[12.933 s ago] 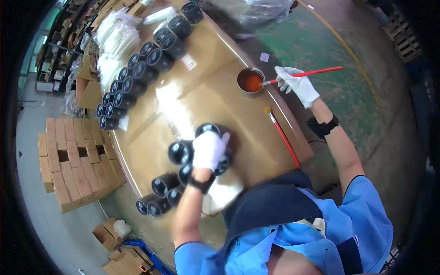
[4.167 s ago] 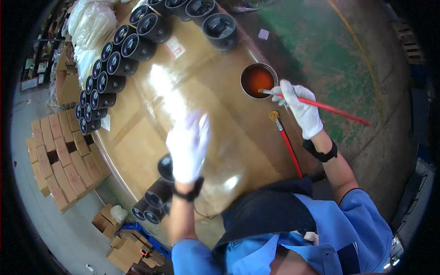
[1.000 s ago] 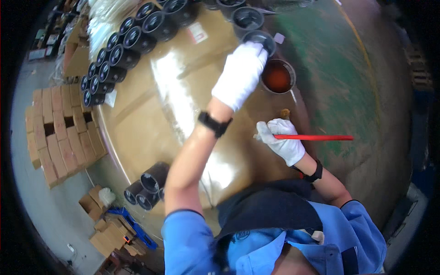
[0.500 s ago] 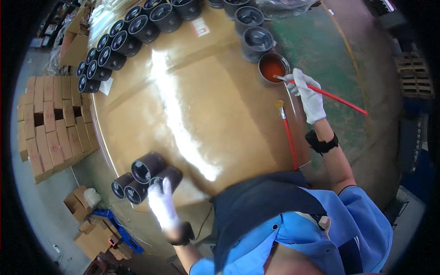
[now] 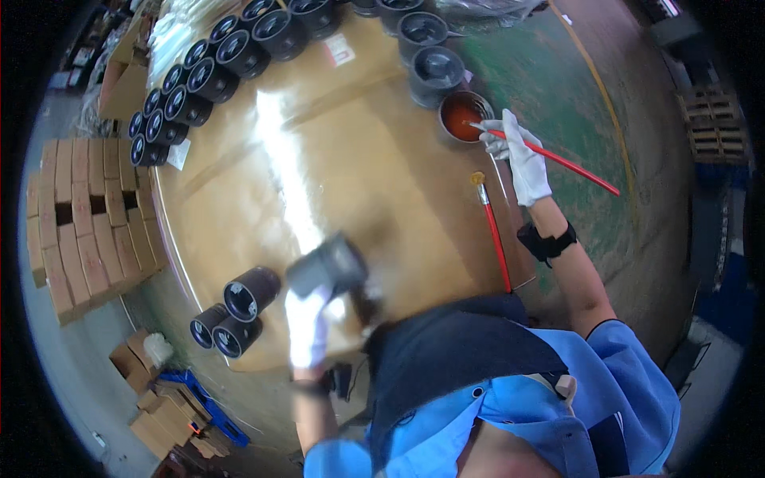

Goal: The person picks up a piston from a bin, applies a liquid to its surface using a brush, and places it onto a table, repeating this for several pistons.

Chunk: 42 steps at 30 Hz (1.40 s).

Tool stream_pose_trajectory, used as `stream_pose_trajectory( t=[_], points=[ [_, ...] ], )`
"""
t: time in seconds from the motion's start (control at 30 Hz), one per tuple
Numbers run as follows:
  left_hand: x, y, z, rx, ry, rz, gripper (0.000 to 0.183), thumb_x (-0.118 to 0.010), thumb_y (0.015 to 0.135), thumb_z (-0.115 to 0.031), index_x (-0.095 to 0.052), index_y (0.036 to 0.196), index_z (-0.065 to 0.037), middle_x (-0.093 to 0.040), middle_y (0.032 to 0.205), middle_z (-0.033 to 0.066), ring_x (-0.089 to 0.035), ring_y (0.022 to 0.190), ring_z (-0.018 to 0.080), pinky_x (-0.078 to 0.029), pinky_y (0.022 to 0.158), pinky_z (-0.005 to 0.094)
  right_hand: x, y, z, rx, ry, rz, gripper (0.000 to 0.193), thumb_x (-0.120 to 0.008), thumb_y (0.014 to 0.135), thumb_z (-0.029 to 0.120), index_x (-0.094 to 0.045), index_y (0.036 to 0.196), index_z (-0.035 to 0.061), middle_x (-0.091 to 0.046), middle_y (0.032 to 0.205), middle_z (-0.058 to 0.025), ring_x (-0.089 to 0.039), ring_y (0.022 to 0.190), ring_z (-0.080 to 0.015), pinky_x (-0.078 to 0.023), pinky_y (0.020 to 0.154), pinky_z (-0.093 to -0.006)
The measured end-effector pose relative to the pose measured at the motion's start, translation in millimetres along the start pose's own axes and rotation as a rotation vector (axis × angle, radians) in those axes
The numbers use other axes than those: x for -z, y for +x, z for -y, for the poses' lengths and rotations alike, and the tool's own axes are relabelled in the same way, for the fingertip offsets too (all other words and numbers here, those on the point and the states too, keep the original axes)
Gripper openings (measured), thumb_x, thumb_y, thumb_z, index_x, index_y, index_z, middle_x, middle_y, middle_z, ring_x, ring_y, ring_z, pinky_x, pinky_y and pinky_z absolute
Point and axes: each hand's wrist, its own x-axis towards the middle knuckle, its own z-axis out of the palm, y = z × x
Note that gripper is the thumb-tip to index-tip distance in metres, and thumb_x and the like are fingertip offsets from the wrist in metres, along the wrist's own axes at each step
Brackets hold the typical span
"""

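My left hand (image 5: 307,327), in a white glove, is closed on a short black cylinder (image 5: 339,263), raised and blurred over the near part of the table. Three similar black cylinders (image 5: 256,291) lie together at the table's near left corner. On the right, my gloved right hand (image 5: 524,167) grips a paintbrush (image 5: 575,167) with a long red handle. Its tip reaches over a round bowl (image 5: 441,126) of reddish-brown liquid. I cannot tell whether the bristles touch the liquid. Below the bowl, a second red-handled paintbrush (image 5: 494,235) rests along the table's right side.
Brown sheeting covers the table (image 5: 366,175). Black cylinders (image 5: 211,78) stand in rows along its far left edge, and more (image 5: 436,73) stand beyond the bowl. Stacked brown boxes (image 5: 88,231) rise left of the table. Clear plastic wrap (image 5: 490,14) lies at the far edge.
My left hand has lifted one black cylinder from the near left group and carried it to the right. My right hand still holds the paintbrush at the bowl.
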Motion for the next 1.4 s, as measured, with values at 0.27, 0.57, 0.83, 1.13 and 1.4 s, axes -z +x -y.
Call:
stream_pose_trajectory(
  t=[0.27, 0.57, 0.83, 1.13, 1.4],
  points=[
    [-104.9, 80.6, -12.0, 0.345, -1.042, 0.066, 0.038, -0.062, 0.081, -0.015, -0.057, 0.117, -0.003, -0.067, 0.110, 0.0137, -0.066, 0.101, 0.0278, -0.055, 0.090, 0.0385, -69.7, -81.4, 35.5, 0.143, 0.050, 0.139, 0.050, -0.051, 0.104, 0.037, -0.070, 0.079, -0.0012, -0.071, 0.073, -0.0109, -0.066, 0.066, -0.0171, -0.052, 0.069, -0.0303],
    [-115.6, 76.5, -20.9, 0.417, -1.073, 0.060, 0.033, -0.060, 0.082, -0.017, -0.059, 0.113, -0.003, -0.067, 0.108, 0.0128, -0.066, 0.098, 0.0256, -0.056, 0.087, 0.0387, -73.6, -54.6, 27.7, -0.083, 0.085, 0.070, 0.050, -0.059, 0.098, 0.046, -0.072, 0.080, 0.0010, -0.071, 0.071, -0.0079, -0.065, 0.061, -0.0122, -0.049, 0.061, -0.0244],
    [-82.9, 83.4, -67.0, 0.125, -0.130, 0.415, 0.056, -0.061, 0.071, -0.010, -0.056, 0.126, 0.003, -0.068, 0.104, 0.0123, -0.065, 0.098, 0.0217, -0.054, 0.087, 0.0351, -76.2, -18.2, 43.1, -0.098, 0.148, 0.313, 0.045, -0.060, 0.098, 0.039, -0.066, 0.068, 0.0068, -0.067, 0.064, -0.0046, -0.060, 0.056, -0.0106, -0.046, 0.055, -0.0253],
    [-93.9, 113.5, -25.2, 0.031, -0.007, 0.110, 0.029, -0.065, 0.081, -0.010, -0.063, 0.109, 0.001, -0.066, 0.092, 0.0062, -0.061, 0.088, 0.0148, -0.051, 0.082, 0.0293, -73.6, -74.8, -8.2, 1.229, -0.764, 0.269, 0.016, -0.065, 0.085, 0.007, -0.063, 0.100, 0.0078, -0.046, 0.062, -0.0024, -0.052, 0.058, -0.0224, -0.042, 0.056, -0.0347],
    [-143.3, 272.5, -98.9, -0.565, 0.657, 0.242, 0.027, -0.062, 0.077, -0.017, -0.069, 0.094, 0.003, -0.071, 0.089, 0.0170, -0.067, 0.081, 0.0276, -0.053, 0.078, 0.0359, -55.0, -39.0, -25.2, 1.098, -0.766, 0.202, 0.036, -0.070, 0.080, 0.007, -0.064, 0.114, 0.0171, -0.048, 0.064, -0.0033, -0.053, 0.058, -0.0230, -0.042, 0.052, -0.0380]
  ],
)
